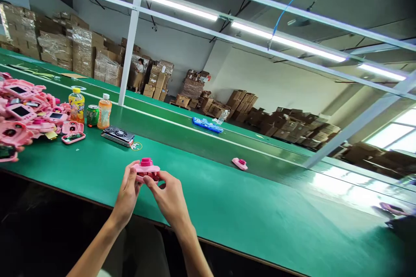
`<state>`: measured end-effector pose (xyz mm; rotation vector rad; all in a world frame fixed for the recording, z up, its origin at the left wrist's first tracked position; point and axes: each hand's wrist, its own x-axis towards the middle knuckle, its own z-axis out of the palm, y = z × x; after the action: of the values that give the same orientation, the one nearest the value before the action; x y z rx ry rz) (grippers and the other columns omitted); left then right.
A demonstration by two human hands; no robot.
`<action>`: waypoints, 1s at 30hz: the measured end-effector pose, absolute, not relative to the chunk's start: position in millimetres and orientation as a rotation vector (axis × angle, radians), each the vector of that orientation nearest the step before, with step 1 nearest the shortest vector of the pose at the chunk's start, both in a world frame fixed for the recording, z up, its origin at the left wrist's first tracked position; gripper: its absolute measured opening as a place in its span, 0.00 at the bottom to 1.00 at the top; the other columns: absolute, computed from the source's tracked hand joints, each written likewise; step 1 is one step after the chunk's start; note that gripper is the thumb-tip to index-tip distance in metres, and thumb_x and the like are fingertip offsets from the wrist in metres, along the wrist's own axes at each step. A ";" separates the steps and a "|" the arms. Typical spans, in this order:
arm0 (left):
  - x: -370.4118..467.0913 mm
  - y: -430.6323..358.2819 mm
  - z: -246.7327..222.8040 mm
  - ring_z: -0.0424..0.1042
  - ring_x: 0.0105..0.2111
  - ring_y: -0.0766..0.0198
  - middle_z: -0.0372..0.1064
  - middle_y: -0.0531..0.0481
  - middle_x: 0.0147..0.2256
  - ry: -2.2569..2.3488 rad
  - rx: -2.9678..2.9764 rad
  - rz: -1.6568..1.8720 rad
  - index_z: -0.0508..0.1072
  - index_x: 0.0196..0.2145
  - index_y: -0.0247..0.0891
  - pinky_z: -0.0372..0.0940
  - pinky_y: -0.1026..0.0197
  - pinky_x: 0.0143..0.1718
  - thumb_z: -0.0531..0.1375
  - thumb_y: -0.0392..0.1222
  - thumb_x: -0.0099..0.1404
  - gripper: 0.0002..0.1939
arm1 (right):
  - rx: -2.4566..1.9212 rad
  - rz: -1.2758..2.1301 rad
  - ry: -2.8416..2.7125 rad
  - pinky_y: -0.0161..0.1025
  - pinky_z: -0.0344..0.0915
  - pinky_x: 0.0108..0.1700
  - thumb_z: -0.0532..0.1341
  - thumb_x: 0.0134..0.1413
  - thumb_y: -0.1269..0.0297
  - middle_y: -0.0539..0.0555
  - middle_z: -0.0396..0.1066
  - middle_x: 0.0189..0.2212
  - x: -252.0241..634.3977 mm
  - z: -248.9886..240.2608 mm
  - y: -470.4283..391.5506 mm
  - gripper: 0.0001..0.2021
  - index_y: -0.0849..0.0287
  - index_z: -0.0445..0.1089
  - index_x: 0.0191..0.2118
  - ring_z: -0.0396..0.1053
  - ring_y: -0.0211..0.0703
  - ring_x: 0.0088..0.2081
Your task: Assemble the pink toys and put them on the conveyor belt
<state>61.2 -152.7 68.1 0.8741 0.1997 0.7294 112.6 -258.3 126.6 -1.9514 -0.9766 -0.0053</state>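
A pink toy camera (147, 167) with a darker pink lens is held above the near edge of the green table (208, 207). Its two shell halves look slightly apart, with reddish parts showing between them. My left hand (127, 190) grips its left end, fingers closed on it. On the right end, my right hand (170, 194) pinches the lower part between thumb and fingers. Another pink camera (239, 164) lies farther off to the right, touched by neither hand.
At left lies a heap of pink camera shells (22, 110). Near it stand a yellow bottle (76, 106), a green can (92, 116) and an orange bottle (104, 112). A black device (119, 135) and a blue tray (207, 125) lie beyond my hands. A metal post (130, 43) rises behind.
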 end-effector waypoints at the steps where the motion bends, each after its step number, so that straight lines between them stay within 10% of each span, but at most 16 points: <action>1: 63.6 -155.4 68.6 0.77 0.48 0.53 0.74 0.41 0.51 0.202 0.855 0.735 0.65 0.56 0.39 0.70 0.53 0.50 0.59 0.66 0.66 0.32 | -1.859 0.021 -0.924 0.35 0.66 0.38 0.63 0.60 0.53 0.54 0.78 0.36 112.8 120.4 -255.9 0.13 0.57 0.79 0.41 0.73 0.44 0.37; 16: 97.5 -186.7 65.7 0.76 0.44 0.59 0.72 0.46 0.47 0.285 0.705 0.757 0.59 0.55 0.43 0.70 0.60 0.45 0.67 0.64 0.58 0.37 | -1.639 -0.252 -0.751 0.46 0.69 0.54 0.55 0.67 0.49 0.61 0.69 0.54 135.6 47.6 -266.0 0.19 0.56 0.76 0.45 0.69 0.50 0.56; 30: 86.2 -149.8 33.9 0.60 0.65 0.45 0.58 0.36 0.64 0.322 1.268 0.774 0.57 0.63 0.43 0.60 0.46 0.63 0.55 0.68 0.66 0.36 | -1.762 0.312 -0.870 0.40 0.71 0.41 0.64 0.55 0.45 0.56 0.78 0.37 215.0 75.1 -274.7 0.19 0.58 0.70 0.40 0.76 0.47 0.38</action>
<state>86.2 -149.8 33.9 1.2683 0.3222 0.7738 215.0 -274.7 75.1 -1.7622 -0.8696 0.3120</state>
